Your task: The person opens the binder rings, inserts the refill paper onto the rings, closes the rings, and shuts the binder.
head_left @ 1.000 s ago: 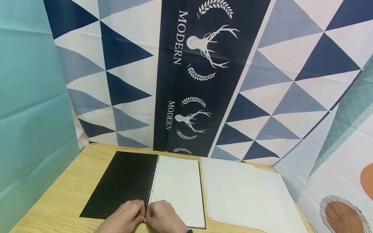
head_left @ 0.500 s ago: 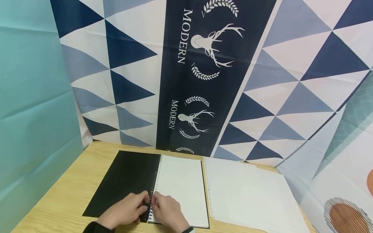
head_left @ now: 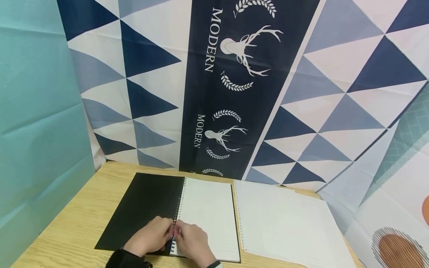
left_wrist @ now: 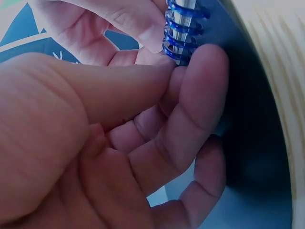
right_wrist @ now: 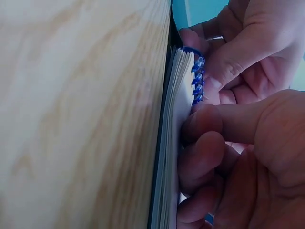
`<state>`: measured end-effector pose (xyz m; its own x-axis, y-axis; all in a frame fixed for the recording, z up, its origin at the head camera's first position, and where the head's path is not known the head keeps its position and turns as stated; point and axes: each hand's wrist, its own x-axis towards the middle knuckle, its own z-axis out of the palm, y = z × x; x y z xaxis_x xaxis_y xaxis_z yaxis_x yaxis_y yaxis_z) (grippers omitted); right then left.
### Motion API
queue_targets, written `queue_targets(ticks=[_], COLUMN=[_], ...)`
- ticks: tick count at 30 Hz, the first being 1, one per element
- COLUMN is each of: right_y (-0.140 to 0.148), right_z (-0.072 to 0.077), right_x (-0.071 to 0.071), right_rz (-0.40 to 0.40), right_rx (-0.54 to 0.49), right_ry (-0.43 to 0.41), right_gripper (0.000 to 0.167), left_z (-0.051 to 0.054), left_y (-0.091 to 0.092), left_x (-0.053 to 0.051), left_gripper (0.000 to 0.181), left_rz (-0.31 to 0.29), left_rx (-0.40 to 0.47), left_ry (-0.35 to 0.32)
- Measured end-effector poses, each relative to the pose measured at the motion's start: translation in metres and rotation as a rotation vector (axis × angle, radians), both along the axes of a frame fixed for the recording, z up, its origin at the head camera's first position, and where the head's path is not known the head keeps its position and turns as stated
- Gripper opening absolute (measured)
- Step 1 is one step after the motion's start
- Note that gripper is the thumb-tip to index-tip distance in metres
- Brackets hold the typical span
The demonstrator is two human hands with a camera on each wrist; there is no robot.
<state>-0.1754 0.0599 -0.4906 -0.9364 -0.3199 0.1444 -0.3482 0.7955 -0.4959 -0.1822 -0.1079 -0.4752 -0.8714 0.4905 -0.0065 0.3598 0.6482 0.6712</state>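
A notebook lies open on the table, its black cover (head_left: 144,204) to the left and a stack of white lined pages (head_left: 209,208) to the right. Blue coil rings (left_wrist: 183,26) run through the punched holes at the near end of the spine. My left hand (head_left: 152,236) pinches the spine between thumb and fingers from the cover side. From the page side, my right hand (head_left: 192,240) pinches the same stretch, its fingertips meeting the left ones. Several blue rings (right_wrist: 198,78) show just below the fingers; the rings under the fingertips are hidden.
Loose white sheets (head_left: 288,219) with punched holes along their left edge lie right of the notebook. The wooden table (head_left: 70,219) ends at a patterned cloth backdrop (head_left: 228,93) behind and a teal cloth (head_left: 43,130) at left.
Both hands have shifted a little up the spine from its near end, uncovering blue rings below them. The left fingers, slightly parted half a second ago, have come together at the spine.
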Motion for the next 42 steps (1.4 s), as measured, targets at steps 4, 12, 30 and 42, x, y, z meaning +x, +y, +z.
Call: queue_targets(ticks=[4,12,30,42], right_y=[-0.0014,0.0001,0.0069,0.0039], right_z=[-0.0004,0.0004,0.0034,0.0045], right_x=[0.0018,-0.001,-0.0035,-0.0004], right_rz=[-0.016,-0.011,0.006,-0.039], right_rx=[0.016,0.019,-0.054,-0.011], right_ry=[0.003,-0.017,-0.087,-0.089], right_gripper=[0.018,0.017,0.017,0.019], left_z=[0.002,0.0028,-0.0003,0.0022], left_y=[-0.0018,-0.0031,-0.0021,-0.0067], left_x=[0.0013,-0.0001,-0.0036,-0.0035], left_gripper=[0.021,0.019,0.017,0.017], left_rz=[-0.02,-0.014,-0.014,-0.04], left_rx=[0.0,-0.006,-0.051,-0.034], left_ry=[-0.011,-0.059,-0.042,-0.11])
